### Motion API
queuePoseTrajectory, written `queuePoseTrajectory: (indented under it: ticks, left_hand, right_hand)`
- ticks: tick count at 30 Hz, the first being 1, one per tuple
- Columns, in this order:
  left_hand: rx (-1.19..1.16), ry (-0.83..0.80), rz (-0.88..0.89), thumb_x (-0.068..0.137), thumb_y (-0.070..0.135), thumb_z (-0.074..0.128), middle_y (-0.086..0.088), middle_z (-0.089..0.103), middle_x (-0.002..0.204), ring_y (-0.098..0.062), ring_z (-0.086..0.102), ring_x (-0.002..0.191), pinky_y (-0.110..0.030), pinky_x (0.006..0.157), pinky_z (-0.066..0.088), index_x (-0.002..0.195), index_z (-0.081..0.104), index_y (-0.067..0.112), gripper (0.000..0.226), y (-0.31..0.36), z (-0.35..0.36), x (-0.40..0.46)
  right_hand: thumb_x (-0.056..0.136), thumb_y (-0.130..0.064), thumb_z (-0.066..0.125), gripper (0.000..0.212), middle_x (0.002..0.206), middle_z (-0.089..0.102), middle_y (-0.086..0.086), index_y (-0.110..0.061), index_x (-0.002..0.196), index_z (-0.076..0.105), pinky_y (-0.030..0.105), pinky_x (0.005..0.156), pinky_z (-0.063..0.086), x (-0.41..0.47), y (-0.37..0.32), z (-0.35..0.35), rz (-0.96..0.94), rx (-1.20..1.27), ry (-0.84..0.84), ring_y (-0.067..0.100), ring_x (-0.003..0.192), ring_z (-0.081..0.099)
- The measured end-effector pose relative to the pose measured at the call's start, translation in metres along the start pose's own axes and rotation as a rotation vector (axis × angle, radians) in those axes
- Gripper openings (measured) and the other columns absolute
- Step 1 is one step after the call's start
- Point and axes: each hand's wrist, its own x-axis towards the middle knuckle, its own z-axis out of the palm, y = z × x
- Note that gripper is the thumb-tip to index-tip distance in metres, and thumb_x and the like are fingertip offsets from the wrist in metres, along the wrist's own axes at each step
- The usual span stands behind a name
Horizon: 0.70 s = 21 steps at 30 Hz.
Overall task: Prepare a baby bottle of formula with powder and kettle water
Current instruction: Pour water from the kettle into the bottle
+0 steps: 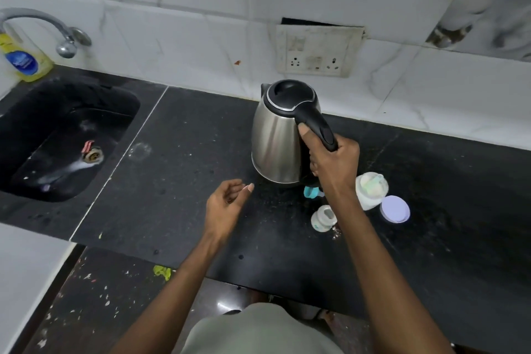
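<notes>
A steel kettle (275, 141) with a black lid stands on the dark counter (178, 181) near the back wall. My right hand (334, 165) is closed around its black handle. My left hand (227, 202) hovers in front of the kettle, fingers loosely curled, holding nothing. In front of the kettle stands a small open baby bottle (323, 218), just left of my right forearm. A white powder jar (370, 190) stands open to the right, with a scoop inside. Its lilac lid (395, 209) lies beside it. A teal bottle part (311, 191) lies at the kettle's base, partly hidden.
A black sink (37, 112) with a tap (67, 44) lies at the left, a yellow soap bottle (24, 59) behind it. A wall socket (316, 50) sits above the kettle. The counter's front edge runs just before my body.
</notes>
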Motion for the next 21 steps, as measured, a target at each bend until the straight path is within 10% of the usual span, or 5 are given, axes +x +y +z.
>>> queuePoseTrajectory:
  ticks: [21]
  left_hand:
    - [0.044, -0.341, 0.050, 0.087, 0.011, 0.084, 0.003, 0.077, 0.108, -0.013, 0.073, 0.108, -0.027, 0.097, 0.057, 0.110, 0.068, 0.025, 0.031, 0.006, 0.132, -0.015]
  right_hand:
    - [0.091, -0.043, 0.076, 0.059, 0.041, 0.038, 0.011, 0.001, 0.057, 0.056, 0.024, 0.043, 0.029, -0.027, -0.049, -0.181, -0.059, -0.049, 0.080, 0.018, 0.037, 0.033]
